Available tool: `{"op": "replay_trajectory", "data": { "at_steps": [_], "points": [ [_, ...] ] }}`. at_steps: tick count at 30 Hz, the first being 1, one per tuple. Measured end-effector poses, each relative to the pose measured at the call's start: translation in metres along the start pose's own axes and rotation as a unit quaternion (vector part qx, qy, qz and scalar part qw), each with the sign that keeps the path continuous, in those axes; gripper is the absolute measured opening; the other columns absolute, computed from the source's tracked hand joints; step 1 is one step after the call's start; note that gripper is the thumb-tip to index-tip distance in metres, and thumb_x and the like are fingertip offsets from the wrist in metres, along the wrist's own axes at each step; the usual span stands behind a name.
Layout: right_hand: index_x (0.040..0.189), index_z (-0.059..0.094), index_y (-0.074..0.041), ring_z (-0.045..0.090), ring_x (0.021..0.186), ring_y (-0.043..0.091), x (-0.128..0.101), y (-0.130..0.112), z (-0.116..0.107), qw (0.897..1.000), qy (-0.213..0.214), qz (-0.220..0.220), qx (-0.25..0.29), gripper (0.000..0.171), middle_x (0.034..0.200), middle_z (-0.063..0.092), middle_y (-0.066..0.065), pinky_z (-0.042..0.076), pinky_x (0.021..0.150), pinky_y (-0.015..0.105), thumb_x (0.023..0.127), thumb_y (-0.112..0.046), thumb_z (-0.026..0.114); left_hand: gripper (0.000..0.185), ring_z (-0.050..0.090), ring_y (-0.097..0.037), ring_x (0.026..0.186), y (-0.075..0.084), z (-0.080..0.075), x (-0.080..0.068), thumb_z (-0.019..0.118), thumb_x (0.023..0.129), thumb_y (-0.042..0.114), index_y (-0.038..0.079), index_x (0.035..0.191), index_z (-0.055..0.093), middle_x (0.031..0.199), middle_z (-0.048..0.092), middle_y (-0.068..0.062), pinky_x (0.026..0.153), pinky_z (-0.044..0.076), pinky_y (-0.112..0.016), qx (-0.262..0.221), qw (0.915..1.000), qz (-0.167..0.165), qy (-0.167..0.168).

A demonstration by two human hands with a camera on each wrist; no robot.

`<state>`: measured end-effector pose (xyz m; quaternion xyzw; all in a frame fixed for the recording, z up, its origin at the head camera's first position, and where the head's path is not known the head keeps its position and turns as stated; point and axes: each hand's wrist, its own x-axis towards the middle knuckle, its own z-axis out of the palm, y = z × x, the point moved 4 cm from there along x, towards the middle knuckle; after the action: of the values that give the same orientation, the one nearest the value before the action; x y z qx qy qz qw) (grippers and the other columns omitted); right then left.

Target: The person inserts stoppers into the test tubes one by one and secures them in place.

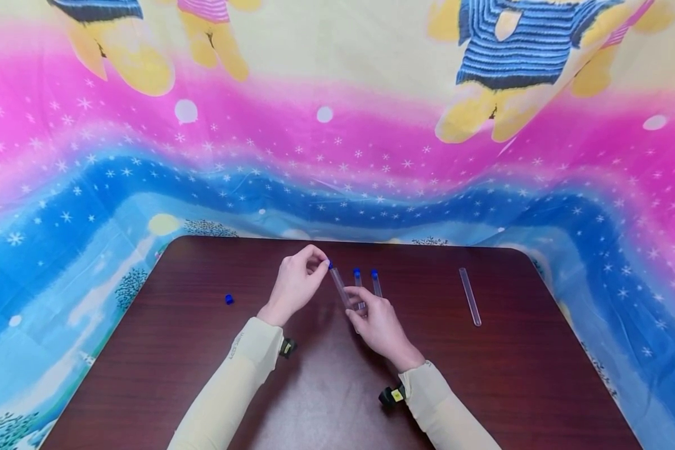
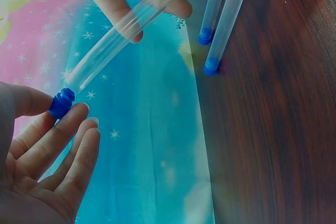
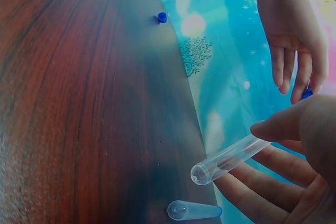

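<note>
Two hands meet over the dark wooden table: the right hand grips a clear tube by its lower end, lifted off the surface and tilted, while the left hand pinches a blue cap at the tube's open mouth. Two capped tubes lie just beside them, a loose blue cap sits well to the left, and an uncapped tube lies apart on the right.

Dark wooden table, 2 capped tubes lying side by side, 1 uncapped tube, loose blue cap
</note>
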<state>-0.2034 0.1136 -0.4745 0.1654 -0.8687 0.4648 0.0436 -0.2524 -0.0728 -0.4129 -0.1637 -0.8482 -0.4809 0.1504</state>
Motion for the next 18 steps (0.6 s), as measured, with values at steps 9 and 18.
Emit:
{"op": "replay_trajectory", "data": {
  "at_steps": [9, 18],
  "points": [
    [0.134, 0.062, -0.016, 0.072, 0.081, 0.011, -0.0003, -0.0011, 0.0003, 1.000, -0.003, -0.007, -0.001, 0.046, 0.106, 0.073, 0.006, 0.059, 0.070, 0.027, 0.092, -0.001, 0.074, 0.003, 0.066, -0.010, 0.074, -0.0027, 0.0014, -0.0004, 0.068, 0.097, 0.014, 0.013, 0.100, 0.070, 0.089, 0.072, 0.003, 0.076, 0.056, -0.028, 0.011, 0.9998, -0.013, -0.013],
    [0.134, 0.063, -0.017, 0.072, 0.081, 0.011, 0.0007, -0.0004, 0.0008, 1.000, -0.004, -0.010, -0.004, 0.046, 0.105, 0.073, 0.007, 0.059, 0.070, 0.028, 0.093, -0.001, 0.074, 0.004, 0.066, -0.010, 0.073, -0.0035, 0.0036, -0.0009, 0.067, 0.098, 0.016, 0.013, 0.099, 0.070, 0.088, 0.071, 0.004, 0.075, 0.058, -0.033, 0.011, 0.9997, -0.012, -0.018]
  ]
}}
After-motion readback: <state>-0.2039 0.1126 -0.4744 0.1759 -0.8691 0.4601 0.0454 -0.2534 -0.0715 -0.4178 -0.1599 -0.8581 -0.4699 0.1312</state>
